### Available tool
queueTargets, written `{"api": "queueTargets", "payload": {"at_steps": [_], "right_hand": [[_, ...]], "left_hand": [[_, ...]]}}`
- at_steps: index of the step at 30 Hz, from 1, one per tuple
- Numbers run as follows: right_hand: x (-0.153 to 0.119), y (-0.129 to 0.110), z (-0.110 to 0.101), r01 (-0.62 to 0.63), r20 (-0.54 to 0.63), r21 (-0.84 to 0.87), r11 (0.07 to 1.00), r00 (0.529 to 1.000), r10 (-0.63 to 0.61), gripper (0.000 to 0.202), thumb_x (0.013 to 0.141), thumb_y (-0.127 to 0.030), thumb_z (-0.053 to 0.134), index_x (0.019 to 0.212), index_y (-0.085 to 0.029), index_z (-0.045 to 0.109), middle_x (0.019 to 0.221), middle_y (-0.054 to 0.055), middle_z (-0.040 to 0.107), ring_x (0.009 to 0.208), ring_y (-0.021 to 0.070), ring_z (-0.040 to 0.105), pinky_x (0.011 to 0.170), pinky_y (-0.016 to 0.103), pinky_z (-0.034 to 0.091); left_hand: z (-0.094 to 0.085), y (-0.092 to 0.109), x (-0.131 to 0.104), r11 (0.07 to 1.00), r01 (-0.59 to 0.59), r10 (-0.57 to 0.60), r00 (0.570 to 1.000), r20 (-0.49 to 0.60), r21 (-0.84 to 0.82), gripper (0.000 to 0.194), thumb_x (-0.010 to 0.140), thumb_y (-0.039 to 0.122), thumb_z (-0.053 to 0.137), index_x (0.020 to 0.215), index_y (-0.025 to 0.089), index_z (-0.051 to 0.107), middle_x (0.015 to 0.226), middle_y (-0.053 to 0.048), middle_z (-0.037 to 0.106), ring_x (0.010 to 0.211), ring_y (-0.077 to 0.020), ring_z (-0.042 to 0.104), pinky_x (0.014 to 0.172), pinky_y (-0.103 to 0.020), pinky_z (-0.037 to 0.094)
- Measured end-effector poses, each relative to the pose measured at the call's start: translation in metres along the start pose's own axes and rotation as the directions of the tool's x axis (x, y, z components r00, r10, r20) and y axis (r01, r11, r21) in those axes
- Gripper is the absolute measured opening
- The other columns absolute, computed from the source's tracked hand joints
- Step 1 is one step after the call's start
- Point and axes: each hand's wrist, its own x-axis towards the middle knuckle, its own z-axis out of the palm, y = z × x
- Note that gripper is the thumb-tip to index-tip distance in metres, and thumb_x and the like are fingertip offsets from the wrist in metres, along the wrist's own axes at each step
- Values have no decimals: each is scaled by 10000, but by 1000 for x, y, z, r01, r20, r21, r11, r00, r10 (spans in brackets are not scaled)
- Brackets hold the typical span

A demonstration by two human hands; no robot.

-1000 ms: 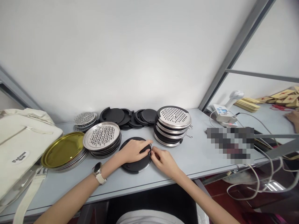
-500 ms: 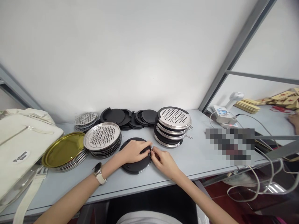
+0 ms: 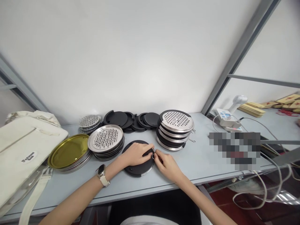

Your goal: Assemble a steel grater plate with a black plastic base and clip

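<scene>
A black round disc (image 3: 136, 170) with a thin metal rim lies on the table near its front edge. My left hand (image 3: 138, 153) rests on top of it, fingers closed at a small wire loop (image 3: 153, 155) on the disc's right edge. From the right, my right hand (image 3: 166, 163) pinches the same loop between thumb and forefinger. Behind my right hand stands a stack of perforated metal discs with black rims (image 3: 177, 121); wire loops stick out on its right. Left of the disc is a stack topped by a metal grater plate (image 3: 106, 139).
Gold-topped round plates (image 3: 70, 151) and a cream bag (image 3: 30, 147) are at the left. Black discs (image 3: 116, 119) and small grater plates (image 3: 89, 121) line the wall. A white scanner (image 3: 239, 100), cables and wooden pieces (image 3: 252, 109) are at the right.
The view has shifted slightly, so everything sits a little further right and lower. Both hands stay at the loop, with only slight finger movement.
</scene>
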Motion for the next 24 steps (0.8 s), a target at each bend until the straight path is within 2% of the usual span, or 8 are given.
{"api": "queueTargets", "payload": {"at_steps": [14, 24], "right_hand": [[0, 1, 2, 30, -19, 59, 998, 999, -29, 226, 953, -282, 334, 773, -220, 456, 562, -36, 480, 486, 131, 446, 516, 236, 307], [1, 2, 2, 7, -32, 20, 1000, 999, -6, 239, 956, -266, 319, 775, -213, 468, 579, -26, 499, 510, 141, 479, 542, 237, 319]], "left_hand": [[0, 0, 0, 1000, -2, 2, 1000, -9, -17, 223, 914, 304, 426, 1096, 222, 524, 906, -45, 651, 847, -207, 630, 731, -275, 435], [0, 1, 0, 1000, 11, -11, 1000, -13, -9, 193, 911, 299, 438, 1067, 221, 521, 886, -40, 651, 836, -203, 632, 731, -274, 440]]}}
